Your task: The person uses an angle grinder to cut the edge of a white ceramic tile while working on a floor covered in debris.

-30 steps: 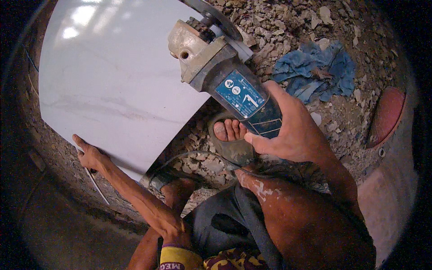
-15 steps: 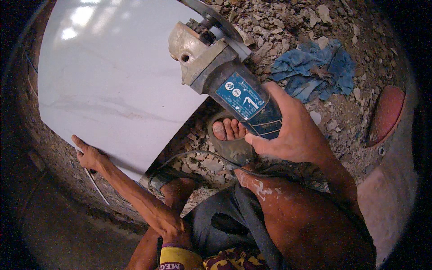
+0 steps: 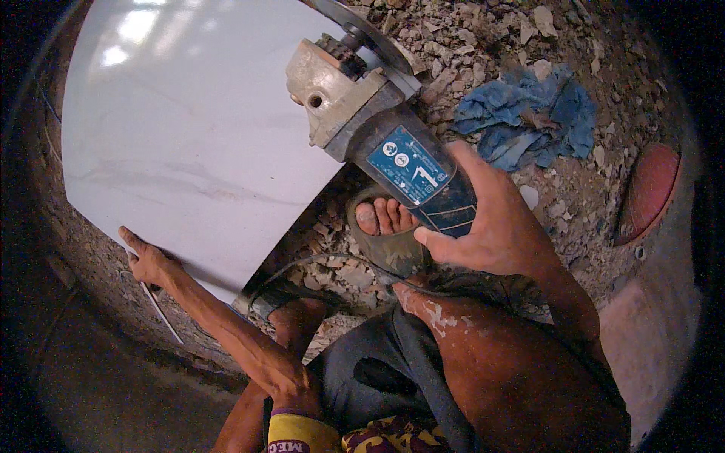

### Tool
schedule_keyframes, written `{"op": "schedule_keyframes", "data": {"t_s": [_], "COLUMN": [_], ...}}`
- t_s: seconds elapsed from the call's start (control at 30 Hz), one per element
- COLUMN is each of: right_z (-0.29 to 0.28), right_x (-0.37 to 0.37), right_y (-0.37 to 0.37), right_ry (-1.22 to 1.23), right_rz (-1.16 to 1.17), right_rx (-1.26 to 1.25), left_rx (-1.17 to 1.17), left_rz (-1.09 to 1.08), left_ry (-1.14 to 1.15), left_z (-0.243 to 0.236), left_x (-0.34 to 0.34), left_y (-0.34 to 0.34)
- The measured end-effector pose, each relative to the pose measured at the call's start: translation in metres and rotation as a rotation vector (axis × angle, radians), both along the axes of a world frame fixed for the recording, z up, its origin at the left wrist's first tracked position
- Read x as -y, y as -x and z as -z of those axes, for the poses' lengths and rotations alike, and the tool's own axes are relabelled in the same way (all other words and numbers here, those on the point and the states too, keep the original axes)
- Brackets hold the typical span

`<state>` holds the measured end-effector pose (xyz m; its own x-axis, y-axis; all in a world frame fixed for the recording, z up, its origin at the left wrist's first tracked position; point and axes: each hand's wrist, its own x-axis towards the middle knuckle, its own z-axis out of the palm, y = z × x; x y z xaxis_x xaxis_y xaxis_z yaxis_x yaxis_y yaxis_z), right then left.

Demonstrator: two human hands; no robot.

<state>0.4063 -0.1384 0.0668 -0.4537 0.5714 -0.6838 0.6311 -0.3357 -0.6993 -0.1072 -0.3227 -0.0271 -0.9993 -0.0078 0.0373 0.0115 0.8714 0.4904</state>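
Observation:
A dark angle grinder [image 3: 411, 162] with a metal gear head and a blue label is in my right hand [image 3: 502, 219], fingers wrapped round its body. Its cutting disc [image 3: 370, 38] stands on edge at the far right edge of a large white tile [image 3: 189, 143] with faint grey veins. I cannot tell whether the disc touches the tile or is spinning. My left hand [image 3: 151, 264] grips the tile's near left edge, one digit lying along the top; the other fingers are mostly hidden. A thin pale rod [image 3: 161, 311] sticks out below that hand.
Broken rubble [image 3: 483, 38] covers the ground around the tile. A crumpled blue cloth [image 3: 529, 117] lies on it to the right, near a reddish curved object [image 3: 648, 195]. My sandalled foot [image 3: 385, 226] is just below the grinder, and a dark cable [image 3: 332, 257] runs across my feet.
The grinder and my right hand have shifted very slightly right and down. My left hand and the tile look almost unchanged.

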Motion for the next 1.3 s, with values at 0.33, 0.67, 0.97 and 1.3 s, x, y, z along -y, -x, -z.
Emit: {"op": "schedule_keyframes", "data": {"t_s": [0.33, 0.67, 0.97, 1.3], "right_z": [0.002, -0.002, -0.003, -0.009], "right_x": [0.003, 0.009, 0.011, 0.015], "right_y": [-0.006, -0.011, -0.014, -0.017], "right_ry": [-0.05, -0.114, 0.024, 0.017], "right_rz": [-0.031, -0.06, -0.006, -0.015], "right_rx": [-0.024, -0.032, 0.019, 0.055], "left_rx": [-0.071, -0.051, -0.101, -0.088], "left_rz": [0.066, 0.006, 0.006, 0.053], "left_ry": [0.067, 0.082, 0.122, 0.088], "left_z": [0.001, 0.004, 0.012, 0.005], "left_x": [-0.001, 0.002, 0.008, 0.012], "left_y": [-0.001, 0.006, 0.016, 0.021]}}
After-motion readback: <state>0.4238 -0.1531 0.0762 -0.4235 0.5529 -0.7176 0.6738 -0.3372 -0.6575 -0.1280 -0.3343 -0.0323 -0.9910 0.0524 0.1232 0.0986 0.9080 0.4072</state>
